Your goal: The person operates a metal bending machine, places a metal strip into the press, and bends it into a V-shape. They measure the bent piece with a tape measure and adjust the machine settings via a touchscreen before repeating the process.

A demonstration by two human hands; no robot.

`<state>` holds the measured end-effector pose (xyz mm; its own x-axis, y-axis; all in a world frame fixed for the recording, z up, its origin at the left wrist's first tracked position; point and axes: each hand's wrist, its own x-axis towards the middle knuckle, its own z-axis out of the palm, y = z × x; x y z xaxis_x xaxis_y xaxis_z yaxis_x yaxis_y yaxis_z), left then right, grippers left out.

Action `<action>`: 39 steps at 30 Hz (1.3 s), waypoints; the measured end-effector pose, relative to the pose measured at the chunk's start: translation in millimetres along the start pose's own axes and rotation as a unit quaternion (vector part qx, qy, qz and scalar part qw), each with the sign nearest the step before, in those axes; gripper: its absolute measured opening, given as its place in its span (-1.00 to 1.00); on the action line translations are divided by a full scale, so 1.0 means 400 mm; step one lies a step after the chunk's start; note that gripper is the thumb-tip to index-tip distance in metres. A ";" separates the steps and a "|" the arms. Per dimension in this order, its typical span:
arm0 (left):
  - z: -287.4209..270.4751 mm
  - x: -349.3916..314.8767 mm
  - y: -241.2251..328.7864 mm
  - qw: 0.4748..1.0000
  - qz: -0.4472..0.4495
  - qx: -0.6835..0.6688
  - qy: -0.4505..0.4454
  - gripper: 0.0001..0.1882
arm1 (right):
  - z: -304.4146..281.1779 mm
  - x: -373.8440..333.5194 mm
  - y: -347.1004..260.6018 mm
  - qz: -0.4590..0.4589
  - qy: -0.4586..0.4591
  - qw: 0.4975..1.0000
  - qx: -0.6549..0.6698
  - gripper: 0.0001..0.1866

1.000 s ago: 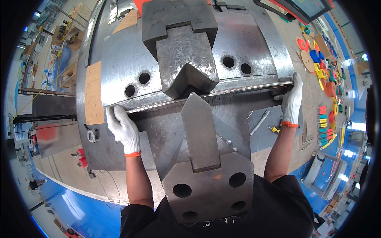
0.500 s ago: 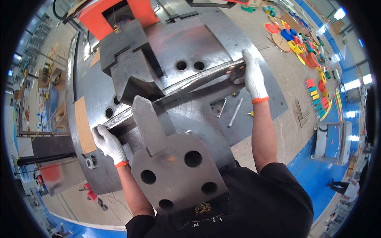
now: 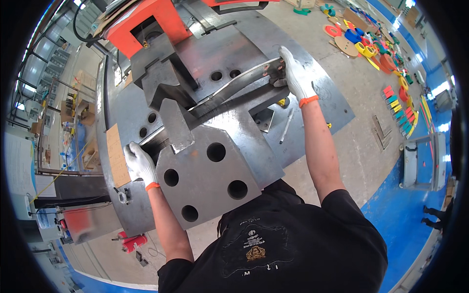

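A long shiny metal bar (image 3: pixel 233 87) runs across the steel worktable, its middle passing between a pointed steel wedge (image 3: pixel 175 128) and a notched steel block (image 3: pixel 171 93). My left hand (image 3: pixel 140 162), in a white glove with an orange cuff, is closed on the bar's left end. At the far right end my right hand (image 3: pixel 297 75), gloved alike, grips it with the fingers curled beneath. Right of the wedge the bar looks curved. The wedge belongs to a thick steel plate with several round holes (image 3: pixel 205 176) close to my body; it hides part of the bar.
Behind the notched block stands an orange machine housing (image 3: pixel 146 27). A white pen (image 3: pixel 287 126) and a small metal angle piece (image 3: pixel 264 120) lie on the worktable (image 3: pixel 312 132). Colourful tape rolls (image 3: pixel 361 46) sit on the floor at right. A tan strip (image 3: pixel 117 154) lies at left.
The wedge's tip appears closer to the notch. The bar's right stretch looks more curved, and my right hand has moved left and away from me with it. Both hands keep their grip.
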<state>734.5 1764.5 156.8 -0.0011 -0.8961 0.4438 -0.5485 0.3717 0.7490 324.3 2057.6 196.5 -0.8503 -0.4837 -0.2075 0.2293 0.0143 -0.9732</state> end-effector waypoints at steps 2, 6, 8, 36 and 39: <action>0.002 0.006 0.002 1.000 0.009 -0.004 0.001 -0.63 | -0.018 0.012 0.008 -0.006 -0.022 1.000 0.007 -0.26; 0.000 0.003 -0.007 1.000 -0.004 0.011 -0.007 -0.62 | -0.030 0.014 0.021 -0.054 0.003 0.999 -0.008 -0.17; -0.012 0.007 -0.044 1.000 0.009 0.026 0.012 -0.60 | -0.004 -0.023 0.008 -0.140 0.021 0.985 -0.103 -0.20; -0.029 -0.029 0.046 1.000 0.016 -0.011 -0.019 -0.75 | 0.024 0.019 0.007 0.036 0.080 0.995 0.045 -0.44; -0.017 -0.032 0.055 0.998 0.004 -0.057 -0.004 -0.78 | 0.017 0.014 0.013 0.001 0.098 0.995 0.010 -0.42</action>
<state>728.2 1785.8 171.0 -0.0124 -0.8952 0.4454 -0.4490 0.4030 0.7975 324.0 2049.0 191.1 -0.9255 -0.3039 -0.2261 0.2386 -0.0040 -0.9711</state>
